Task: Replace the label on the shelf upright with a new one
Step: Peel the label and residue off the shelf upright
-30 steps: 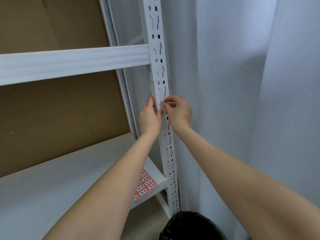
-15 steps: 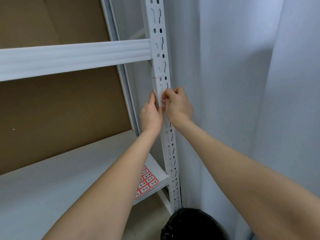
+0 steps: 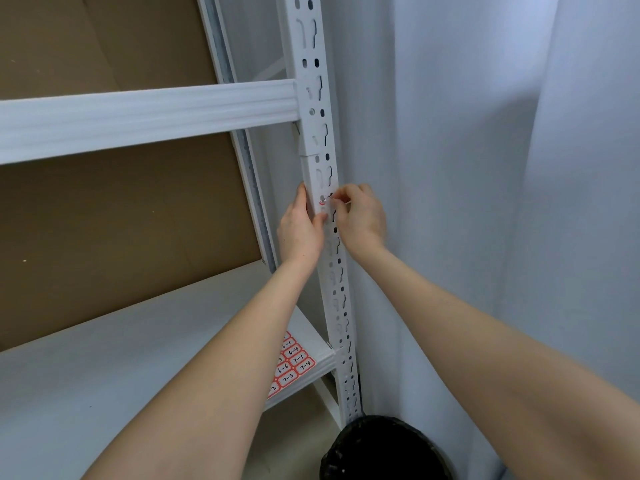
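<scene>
Now, head view: small red-edged label [image 3: 322, 201] sits on front face of shelf upright [image 3: 313, 98], below joint in post. Right hand [image 3: 360, 216] pinches label's edge between thumb and forefinger, other fingers curled. Left hand [image 3: 299, 230] lies along upright's left side, fingers straight, thumb pressing front face just under label. Label probably thin, light, tear-prone paper; best taken by lifted corner, peeled slowly. Sheet of spare labels [image 3: 291, 363] lies on shelf board [image 3: 104, 358] below

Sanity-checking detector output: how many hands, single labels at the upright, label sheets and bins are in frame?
Hands: 2, left hand, right hand
Pinched label: 1
Label sheet: 1
Black bin: 1
Total: 5
</scene>
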Tool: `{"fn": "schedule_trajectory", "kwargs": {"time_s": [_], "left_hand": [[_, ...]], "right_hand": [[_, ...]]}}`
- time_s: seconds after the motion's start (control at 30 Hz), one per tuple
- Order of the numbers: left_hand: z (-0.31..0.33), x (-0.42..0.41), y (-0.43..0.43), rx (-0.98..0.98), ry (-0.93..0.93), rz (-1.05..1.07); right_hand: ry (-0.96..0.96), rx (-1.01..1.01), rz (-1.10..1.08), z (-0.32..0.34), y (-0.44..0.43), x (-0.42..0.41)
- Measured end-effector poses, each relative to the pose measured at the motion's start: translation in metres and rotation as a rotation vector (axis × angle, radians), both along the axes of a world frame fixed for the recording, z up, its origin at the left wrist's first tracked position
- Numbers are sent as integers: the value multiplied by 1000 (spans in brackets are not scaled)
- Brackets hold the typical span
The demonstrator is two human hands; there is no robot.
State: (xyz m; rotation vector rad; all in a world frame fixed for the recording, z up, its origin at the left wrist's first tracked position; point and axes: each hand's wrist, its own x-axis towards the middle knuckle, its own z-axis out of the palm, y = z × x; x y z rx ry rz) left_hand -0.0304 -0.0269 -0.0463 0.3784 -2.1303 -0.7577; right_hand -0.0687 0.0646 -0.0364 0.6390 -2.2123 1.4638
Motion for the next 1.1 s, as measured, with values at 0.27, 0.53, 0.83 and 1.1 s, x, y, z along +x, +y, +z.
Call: {"fn": "schedule_trajectory", "kwargs": {"time_s": [0.27,0.53,0.83,1.1], "left_hand": [[2,1,1,-13,8,9],[0,-1,-1,-26,2,10],[2,1,0,-21,-5,13],[2,0,-1,10,-6,16]], "right_hand": [[-61,-29,13,5,-8,2],[-147,-113,53,8,-14,7],[-209,-228,106,6,-11,5],[-167,-132,53,10,-8,7]]}}
